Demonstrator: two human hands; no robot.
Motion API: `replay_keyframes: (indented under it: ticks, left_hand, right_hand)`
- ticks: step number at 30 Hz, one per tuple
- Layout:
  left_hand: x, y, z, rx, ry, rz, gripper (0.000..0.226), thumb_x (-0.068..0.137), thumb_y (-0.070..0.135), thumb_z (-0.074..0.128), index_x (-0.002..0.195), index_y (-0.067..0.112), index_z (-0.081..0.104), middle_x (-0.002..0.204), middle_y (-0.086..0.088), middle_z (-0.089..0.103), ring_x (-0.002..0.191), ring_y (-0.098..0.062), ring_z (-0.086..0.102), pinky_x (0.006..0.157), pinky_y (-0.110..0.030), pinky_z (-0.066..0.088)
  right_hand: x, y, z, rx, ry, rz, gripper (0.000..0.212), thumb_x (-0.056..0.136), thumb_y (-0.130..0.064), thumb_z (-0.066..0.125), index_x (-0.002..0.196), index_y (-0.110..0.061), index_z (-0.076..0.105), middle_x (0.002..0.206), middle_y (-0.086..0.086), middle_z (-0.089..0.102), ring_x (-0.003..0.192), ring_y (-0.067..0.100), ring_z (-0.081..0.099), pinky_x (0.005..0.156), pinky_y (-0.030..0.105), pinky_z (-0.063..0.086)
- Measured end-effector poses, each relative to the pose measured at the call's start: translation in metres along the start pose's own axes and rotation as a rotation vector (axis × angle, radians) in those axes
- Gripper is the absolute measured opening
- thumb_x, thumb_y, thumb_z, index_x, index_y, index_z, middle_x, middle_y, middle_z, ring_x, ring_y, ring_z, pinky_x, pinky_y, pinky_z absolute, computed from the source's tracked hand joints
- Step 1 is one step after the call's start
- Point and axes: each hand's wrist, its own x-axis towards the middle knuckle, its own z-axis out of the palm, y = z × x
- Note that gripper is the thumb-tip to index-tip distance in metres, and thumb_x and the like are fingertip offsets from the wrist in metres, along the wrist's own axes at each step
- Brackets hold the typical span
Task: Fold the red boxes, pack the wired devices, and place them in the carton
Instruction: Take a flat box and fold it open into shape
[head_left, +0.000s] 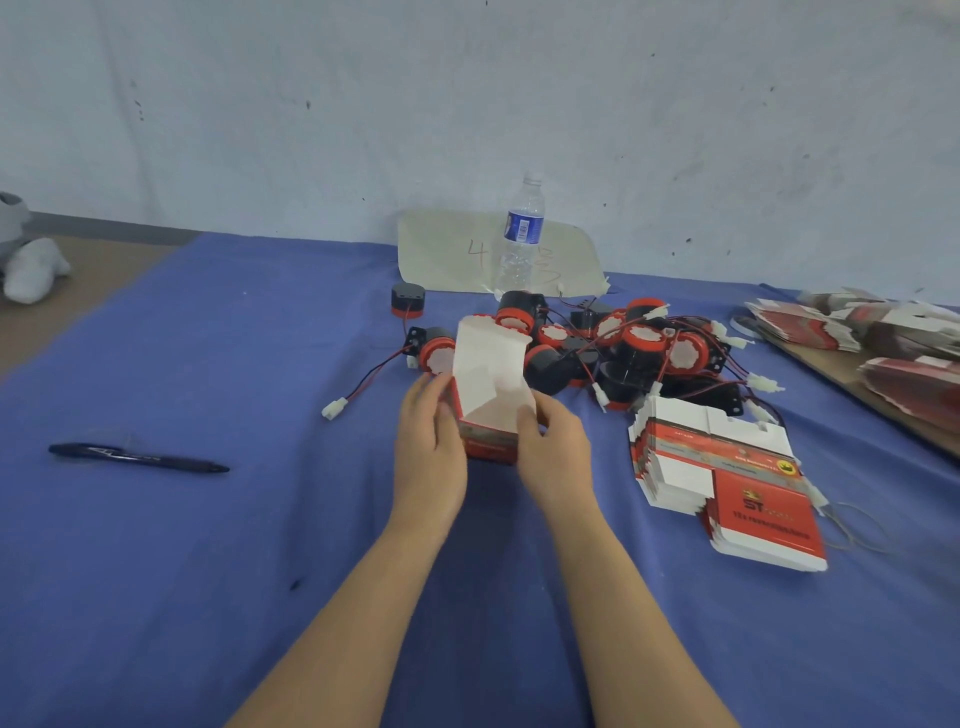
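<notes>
Centrally in the frame, a half-formed red box (491, 400) is held upright over the blue-covered table (208, 519); its printed red walls sit low and its white inner flaps stand open, pointing up. The left grip (428, 441) clasps the box's left wall and the right grip (553, 447) pinches its right wall. Just behind, toward the upper right, lies a tangled pile of wired devices (623, 348): black bodies, red-rimmed white faces, red-and-black leads ending in white plugs. A stack of flat boxes (722, 478) lies right of centre, and a pen (137, 457) lies at left.
</notes>
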Motion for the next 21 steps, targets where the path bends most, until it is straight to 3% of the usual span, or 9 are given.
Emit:
replay_keyframes:
  ticks: [3,5,6,9,11,14,16,19,21]
  left_hand:
    - [-0.003,0.000,0.002,0.009,-0.121,-0.078,0.017,0.096,0.047,0.042,0.109,0.041,0.050,0.114,0.016,0.059,0.097,0.008,0.056,0.071,-0.006,0.044]
    - [-0.003,-0.002,0.001,0.122,-0.106,-0.079,0.023,0.093,0.048,0.049,0.111,0.035,0.047,0.104,0.018,0.057,0.088,0.002,0.057,0.060,-0.006,0.043]
    - [-0.003,-0.005,-0.001,0.178,-0.069,-0.080,0.026,0.095,0.046,0.048,0.115,0.029,0.047,0.102,0.016,0.056,0.088,-0.002,0.056,0.059,-0.008,0.042]
    - [-0.001,-0.007,-0.005,0.233,0.059,-0.112,0.022,0.101,0.040,0.037,0.102,0.021,0.048,0.091,0.011,0.055,0.081,-0.007,0.053,0.058,-0.014,0.040]
    - [0.002,-0.004,-0.005,0.217,0.120,-0.128,0.027,0.102,0.033,0.034,0.084,0.017,0.046,0.077,0.010,0.050,0.070,-0.008,0.049,0.049,-0.016,0.035]
    - [0.007,0.000,-0.009,0.026,0.237,-0.237,0.037,0.101,0.028,0.033,0.066,0.017,0.036,0.066,0.004,0.041,0.061,-0.013,0.038,0.051,-0.027,0.028]
    - [0.011,-0.003,-0.014,-0.011,0.271,-0.275,0.033,0.102,0.029,0.030,0.073,0.016,0.041,0.070,0.004,0.045,0.062,-0.010,0.042,0.052,-0.027,0.029]
    - [0.016,-0.008,-0.022,-0.019,0.285,-0.325,0.012,0.101,0.015,0.034,0.108,0.018,0.043,0.084,0.007,0.049,0.071,-0.007,0.048,0.056,-0.024,0.035]
    - [0.017,-0.011,-0.025,-0.014,0.249,-0.322,0.032,0.097,0.005,0.039,0.126,0.016,0.044,0.105,0.005,0.055,0.091,-0.012,0.054,0.073,-0.027,0.045]
  right_hand:
    - [0.000,0.002,0.001,0.022,0.065,0.033,0.025,0.100,-0.029,0.045,0.092,-0.015,0.064,0.074,-0.014,0.056,0.065,0.003,0.048,0.048,0.002,0.036]
    - [0.002,0.006,0.002,0.034,0.093,0.091,0.043,0.099,-0.038,0.044,0.063,-0.014,0.047,0.055,-0.008,0.040,0.051,0.008,0.035,0.041,0.013,0.029]
    - [0.004,0.009,0.002,0.037,0.099,0.124,0.046,0.099,-0.038,0.043,0.061,-0.013,0.041,0.054,-0.005,0.036,0.052,0.010,0.031,0.043,0.017,0.027]
    - [0.006,0.006,0.001,0.182,0.105,0.255,0.010,0.097,-0.022,0.045,0.098,-0.014,0.052,0.072,-0.003,0.049,0.070,0.014,0.049,0.063,0.032,0.052]
    - [0.005,0.004,0.001,0.339,0.097,0.320,0.033,0.095,-0.007,0.044,0.124,-0.021,0.043,0.083,0.000,0.054,0.083,0.020,0.055,0.080,0.046,0.056]
    - [0.003,0.005,0.001,0.139,0.050,0.225,0.034,0.092,-0.003,0.043,0.120,-0.018,0.056,0.106,0.002,0.063,0.092,0.017,0.056,0.075,0.030,0.055]
    - [-0.001,0.005,0.004,-0.102,0.022,0.108,0.028,0.093,-0.007,0.043,0.109,-0.015,0.065,0.111,0.001,0.063,0.089,0.012,0.052,0.061,0.014,0.042]
    - [-0.002,0.007,0.006,-0.312,0.037,-0.002,0.030,0.095,-0.010,0.042,0.107,-0.015,0.068,0.109,0.002,0.058,0.088,0.014,0.050,0.061,0.023,0.036]
    - [-0.001,0.006,0.005,-0.351,0.015,-0.016,0.032,0.096,-0.011,0.041,0.108,-0.017,0.070,0.108,0.002,0.057,0.088,0.016,0.052,0.065,0.026,0.037]
